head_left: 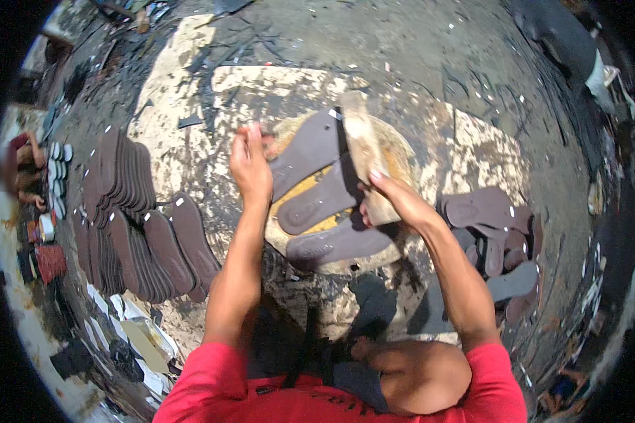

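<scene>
Three grey-brown sandal soles [316, 204] lie side by side on a round board [400, 158] with a yellowish top. My right hand [388, 194] is closed round the near end of a pale, worn wooden bar [361, 137]. The bar stands over the soles' right ends, with a dark strip along its left side. Just left of the farthest sole [305, 151], my left hand [250, 162] is raised with its fingers apart and nothing visible in it.
Stacks of brown soles [123, 176] stand at the left, and a looser pile of soles [481, 208] lies at the right. Dark scraps litter the floor. At the far left sits another person [22, 166] beside rows of pale footwear [58, 176].
</scene>
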A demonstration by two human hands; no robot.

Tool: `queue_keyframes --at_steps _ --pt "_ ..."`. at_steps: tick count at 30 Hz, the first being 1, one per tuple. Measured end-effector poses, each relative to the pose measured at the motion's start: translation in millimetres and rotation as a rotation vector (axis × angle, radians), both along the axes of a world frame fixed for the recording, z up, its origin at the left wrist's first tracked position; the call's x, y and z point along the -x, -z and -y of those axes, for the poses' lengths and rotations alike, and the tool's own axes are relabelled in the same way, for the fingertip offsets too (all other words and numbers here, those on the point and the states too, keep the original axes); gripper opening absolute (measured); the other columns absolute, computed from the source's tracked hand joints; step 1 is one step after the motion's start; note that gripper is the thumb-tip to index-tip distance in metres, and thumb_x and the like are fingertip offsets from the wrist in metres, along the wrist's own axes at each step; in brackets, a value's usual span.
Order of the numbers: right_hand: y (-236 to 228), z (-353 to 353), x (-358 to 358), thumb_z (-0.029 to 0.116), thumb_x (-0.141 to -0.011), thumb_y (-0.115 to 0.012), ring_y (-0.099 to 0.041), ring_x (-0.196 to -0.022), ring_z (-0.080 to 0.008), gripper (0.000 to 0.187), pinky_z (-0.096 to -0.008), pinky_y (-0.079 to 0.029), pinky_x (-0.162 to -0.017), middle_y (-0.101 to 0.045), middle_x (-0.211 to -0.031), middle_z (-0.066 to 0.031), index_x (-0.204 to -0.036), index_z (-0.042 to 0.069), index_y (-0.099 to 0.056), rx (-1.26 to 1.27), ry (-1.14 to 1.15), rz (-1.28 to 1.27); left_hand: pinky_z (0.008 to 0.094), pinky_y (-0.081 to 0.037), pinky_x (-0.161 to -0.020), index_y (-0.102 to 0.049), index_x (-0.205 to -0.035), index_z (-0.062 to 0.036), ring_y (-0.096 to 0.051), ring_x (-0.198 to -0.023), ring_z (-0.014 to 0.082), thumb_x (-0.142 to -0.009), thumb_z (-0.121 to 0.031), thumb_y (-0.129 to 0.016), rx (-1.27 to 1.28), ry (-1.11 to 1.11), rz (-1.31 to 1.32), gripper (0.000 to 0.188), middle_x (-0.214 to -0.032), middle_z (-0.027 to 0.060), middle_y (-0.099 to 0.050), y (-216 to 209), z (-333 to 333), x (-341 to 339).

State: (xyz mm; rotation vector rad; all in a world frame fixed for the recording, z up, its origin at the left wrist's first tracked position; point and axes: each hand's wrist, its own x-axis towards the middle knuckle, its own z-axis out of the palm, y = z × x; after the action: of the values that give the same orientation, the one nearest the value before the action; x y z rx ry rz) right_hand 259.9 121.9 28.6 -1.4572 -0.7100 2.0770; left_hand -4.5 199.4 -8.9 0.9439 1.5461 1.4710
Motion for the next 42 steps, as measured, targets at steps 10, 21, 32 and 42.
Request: queue_keyframes --at_steps 10,21,32,42 --pt "-42 23 11 0.053 -0.108 -0.05 -0.07 -0.075 -0.019 0.055 -0.034 -0.056 -0.069 -0.069 -0.087 -0.0102 -0.119 -0.001 -0.059 -0.213 -0.082 0.085 0.028 -0.058 -0.078 -0.069 -0.112 0.0003 -0.071 -0.087 0.012 -0.109 -0.024 -0.058 0.106 0.23 -0.28 0.027 -0.095 0.0058 -0.071 14 35 31" --pt "-84 14 75 0.047 -0.1 -0.064 -0.068 -0.112 -0.0317 0.053 -0.0393 -0.053 -0.096 -0.07 -0.118 -0.0241 -0.126 0.001 -0.065 -0.935 -0.095 0.6 0.0457 -0.052 -0.082 -0.071 -0.108 0.0019 -0.066 -0.092 0.0367 -0.1 -0.01 -0.065 -0.282 0.297 -0.784 0.016 -0.098 0.0175 -0.067 23 42 34" --pt "26 28 30 0.064 -0.102 -0.053 -0.06 -0.121 -0.0241 0.078 -0.0359 -0.045 -0.105 -0.067 -0.131 -0.0168 -0.14 -0.004 -0.058 -0.174 -0.319 0.136 0.031 -0.057 -0.079 -0.064 -0.118 -0.0032 -0.068 -0.089 0.0136 -0.109 -0.029 -0.059 0.088 0.061 -0.028 0.028 -0.1 0.0059 -0.071 1 46 20" --pt "-136 24 15 0.05 -0.106 -0.053 -0.069 -0.077 -0.0176 0.053 -0.0327 -0.056 -0.072 -0.07 -0.088 -0.0092 -0.119 0.0 -0.063 -0.421 -0.094 0.111 0.0365 -0.055 -0.079 -0.069 -0.112 -0.0011 -0.071 -0.086 0.023 -0.104 -0.017 -0.063 -0.056 0.349 -0.554 0.019 -0.098 0.0127 -0.074 11 68 17"
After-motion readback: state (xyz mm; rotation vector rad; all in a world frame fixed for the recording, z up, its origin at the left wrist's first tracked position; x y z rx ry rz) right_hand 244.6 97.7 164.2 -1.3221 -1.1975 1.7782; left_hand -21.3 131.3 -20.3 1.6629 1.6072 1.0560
